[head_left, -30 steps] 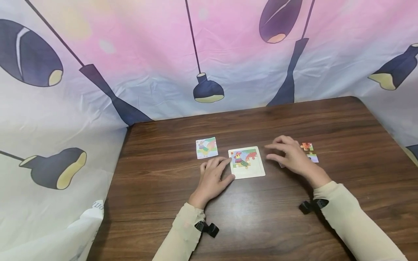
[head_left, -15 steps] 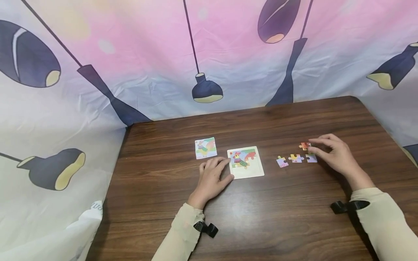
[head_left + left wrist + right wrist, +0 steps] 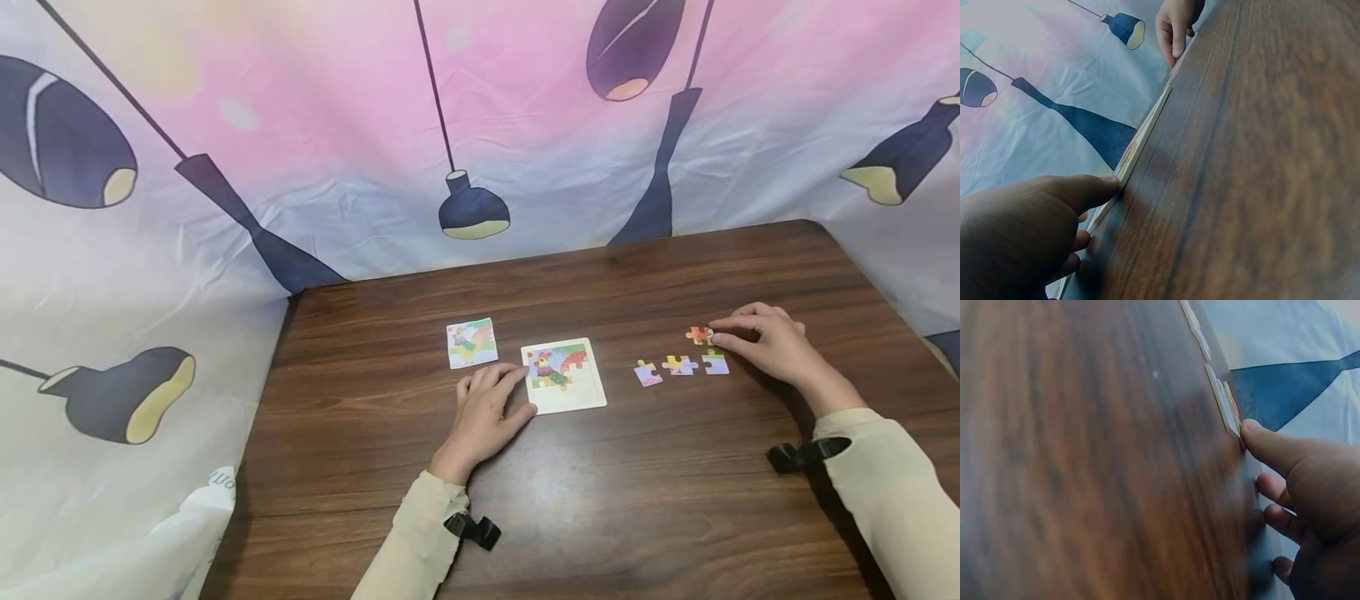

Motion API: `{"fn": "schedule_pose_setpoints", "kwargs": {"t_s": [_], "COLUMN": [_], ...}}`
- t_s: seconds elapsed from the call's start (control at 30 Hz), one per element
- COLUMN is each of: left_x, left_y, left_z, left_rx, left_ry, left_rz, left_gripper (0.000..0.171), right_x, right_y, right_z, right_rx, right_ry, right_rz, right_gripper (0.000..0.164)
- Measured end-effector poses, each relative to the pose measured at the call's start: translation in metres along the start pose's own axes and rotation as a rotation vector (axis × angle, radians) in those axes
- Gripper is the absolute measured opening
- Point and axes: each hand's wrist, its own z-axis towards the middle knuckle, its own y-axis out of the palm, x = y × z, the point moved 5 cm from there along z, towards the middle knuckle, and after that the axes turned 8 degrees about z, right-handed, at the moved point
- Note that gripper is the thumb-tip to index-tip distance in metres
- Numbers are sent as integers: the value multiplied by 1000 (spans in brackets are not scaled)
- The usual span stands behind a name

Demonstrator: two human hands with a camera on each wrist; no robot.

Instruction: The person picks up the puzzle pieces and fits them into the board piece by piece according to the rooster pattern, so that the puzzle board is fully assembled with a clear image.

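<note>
In the head view, my left hand (image 3: 486,414) is at the left side of a white square puzzle board (image 3: 566,400). Its thumb sits at the near corner and its fingers along the edge, holding the board; the left wrist view shows the thumb (image 3: 1100,187) against the board's side. Part of a rooster picture fills the board's upper area. Farther right, my right hand (image 3: 772,350) pinches the right end of a red-orange puzzle piece (image 3: 699,335) with thumb and forefinger. In the right wrist view, the hand partly hides this piece.
Several loose pieces lie near the right hand: a lilac piece (image 3: 648,373), a yellow-and-lilac piece (image 3: 679,365) and a lilac-green piece (image 3: 716,362). A rooster picture card (image 3: 472,342) lies left of the board. A printed curtain (image 3: 337,125) hangs behind the wooden table (image 3: 600,500).
My right hand has moved right, from beside the board to the loose pieces, and has closed its fingertips on the red-orange piece. My left hand has stayed at the board.
</note>
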Motion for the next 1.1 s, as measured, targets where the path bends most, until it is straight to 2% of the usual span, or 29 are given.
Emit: {"fn": "schedule_pose_setpoints", "kwargs": {"t_s": [0.23, 0.5, 0.77, 0.97, 1.1], "left_x": [2, 1, 1, 1, 0], "left_y": [1, 0, -2, -1, 0], "left_z": [1, 3, 2, 1, 2], "left_rx": [-4, -14, -7, -8, -2], "left_ry": [4, 7, -2, -1, 9], "left_rz": [1, 3, 9, 8, 10], "left_gripper": [55, 55, 54, 55, 54], "right_x": [2, 5, -5, -12, -11], "right_y": [-1, -2, 2, 6, 7], "right_z": [4, 4, 7, 5, 3], "right_rx": [5, -57, -74, -71, -60], "right_ry": [7, 31, 6, -74, -93], "right_rz": [-18, 4, -64, -149, -147], "right_gripper": [30, 41, 38, 33, 30]}}
